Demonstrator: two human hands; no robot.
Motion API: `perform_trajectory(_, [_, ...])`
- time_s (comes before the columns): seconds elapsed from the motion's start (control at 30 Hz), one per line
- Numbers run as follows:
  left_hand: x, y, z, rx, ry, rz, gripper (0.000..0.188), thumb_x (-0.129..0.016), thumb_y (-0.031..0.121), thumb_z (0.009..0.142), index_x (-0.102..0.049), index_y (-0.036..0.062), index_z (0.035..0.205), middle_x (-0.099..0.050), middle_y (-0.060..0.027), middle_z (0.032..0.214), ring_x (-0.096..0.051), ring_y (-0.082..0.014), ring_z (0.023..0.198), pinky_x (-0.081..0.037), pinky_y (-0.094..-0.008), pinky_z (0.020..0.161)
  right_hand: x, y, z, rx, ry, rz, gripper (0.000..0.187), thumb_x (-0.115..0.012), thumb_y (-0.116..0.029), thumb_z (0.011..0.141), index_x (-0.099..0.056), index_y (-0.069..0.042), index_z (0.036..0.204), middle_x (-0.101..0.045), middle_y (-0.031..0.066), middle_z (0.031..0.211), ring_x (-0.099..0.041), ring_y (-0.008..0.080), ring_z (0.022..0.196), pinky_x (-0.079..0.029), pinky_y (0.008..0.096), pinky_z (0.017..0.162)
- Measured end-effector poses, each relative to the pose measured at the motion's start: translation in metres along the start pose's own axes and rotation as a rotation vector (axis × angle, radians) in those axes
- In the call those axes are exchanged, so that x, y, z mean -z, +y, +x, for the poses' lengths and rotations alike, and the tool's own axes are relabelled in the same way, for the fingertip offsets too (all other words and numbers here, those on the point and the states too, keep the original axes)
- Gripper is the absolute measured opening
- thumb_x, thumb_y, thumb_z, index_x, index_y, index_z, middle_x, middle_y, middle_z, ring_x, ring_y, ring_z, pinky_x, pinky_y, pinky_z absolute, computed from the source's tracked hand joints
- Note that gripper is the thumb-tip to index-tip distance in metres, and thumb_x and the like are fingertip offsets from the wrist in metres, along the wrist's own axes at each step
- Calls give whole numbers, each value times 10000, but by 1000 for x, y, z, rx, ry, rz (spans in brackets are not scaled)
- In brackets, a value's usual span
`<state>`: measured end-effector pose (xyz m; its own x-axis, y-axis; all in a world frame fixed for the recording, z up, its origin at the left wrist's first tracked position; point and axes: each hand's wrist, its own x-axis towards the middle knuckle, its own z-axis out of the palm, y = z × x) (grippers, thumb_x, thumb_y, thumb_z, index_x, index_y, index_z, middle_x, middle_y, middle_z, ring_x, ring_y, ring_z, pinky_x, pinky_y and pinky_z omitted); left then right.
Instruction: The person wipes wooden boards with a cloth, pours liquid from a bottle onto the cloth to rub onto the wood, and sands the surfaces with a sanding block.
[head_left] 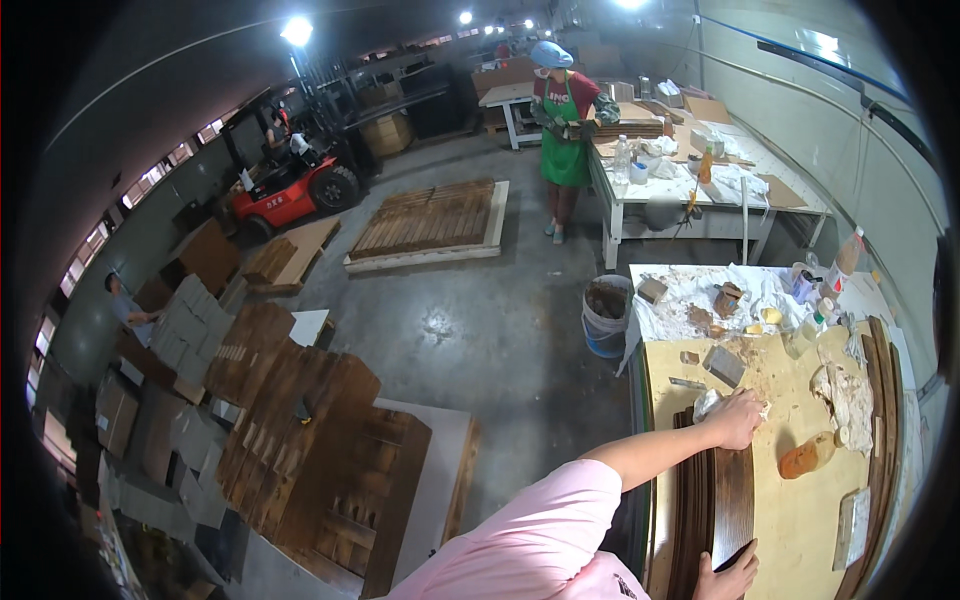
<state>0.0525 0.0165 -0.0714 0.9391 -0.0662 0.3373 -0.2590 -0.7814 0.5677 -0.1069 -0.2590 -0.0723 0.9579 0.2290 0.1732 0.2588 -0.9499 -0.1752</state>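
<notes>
A dark brown wooden board [735, 505] lies lengthwise on the worktable, its surface shining near the close end. Alongside its left edge runs a row of similar dark boards [690, 500]. My left hand [735, 420] is closed around a crumpled white cloth [708, 403] at the board's far end. At the near end, my right hand [728, 575] grips the board's edge, thumb and fingers partly cut off by the frame's lower rim. A grey block [724, 366] lies just beyond my left hand. An orange-brown bottle [808, 456] lies on its side to the right.
A stained rag [843, 405] and long wood strips [882, 440] lie along the table's right side. A bucket [605, 312] stands on the floor beyond. A co-worker in a green apron [566, 150] stands at another table. Board stacks [310, 440] and a red forklift [290, 190] are leftward.
</notes>
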Motion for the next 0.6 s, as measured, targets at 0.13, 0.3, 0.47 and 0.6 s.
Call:
perform_trajectory(0.13, [2,2,1,9,-40,29,134,-601,72,728,-727,52,769,-641,-109,1113,-493,-309,1179,-381,-422,1082,-1,1,-1,-15,1,34,1077,-598,-816,768,-413,-43,1495,-557,287,1238,-547,421,1124,-428,560,968])
perform_trajectory(0.3, [-4,-2,0,-23,18,35,131,-599,79,728,-723,52,759,-644,-100,1100,-498,-305,1160,-379,-423,1078,-1,2,-1,1,15,18,1075,-606,-814,763,-422,-43,1490,-562,280,1220,-553,416,1112,-432,556,955])
perform_trajectory(0.47, [1,4,1,11,-21,25,121,-603,86,725,-719,54,735,-645,-84,1079,-506,-299,1137,-389,-422,1064,-1,3,0,7,13,-10,1047,-663,-760,761,-426,-45,1489,-561,280,1230,-554,417,1115,-433,553,962])
perform_trajectory(0.6, [-8,-5,1,-19,37,34,115,-607,89,715,-717,56,722,-644,-84,1032,-511,-293,1133,-386,-424,1066,1,1,0,6,8,6,1042,-692,-732,756,-422,-48,1494,-555,279,1247,-548,422,1126,-427,552,975])
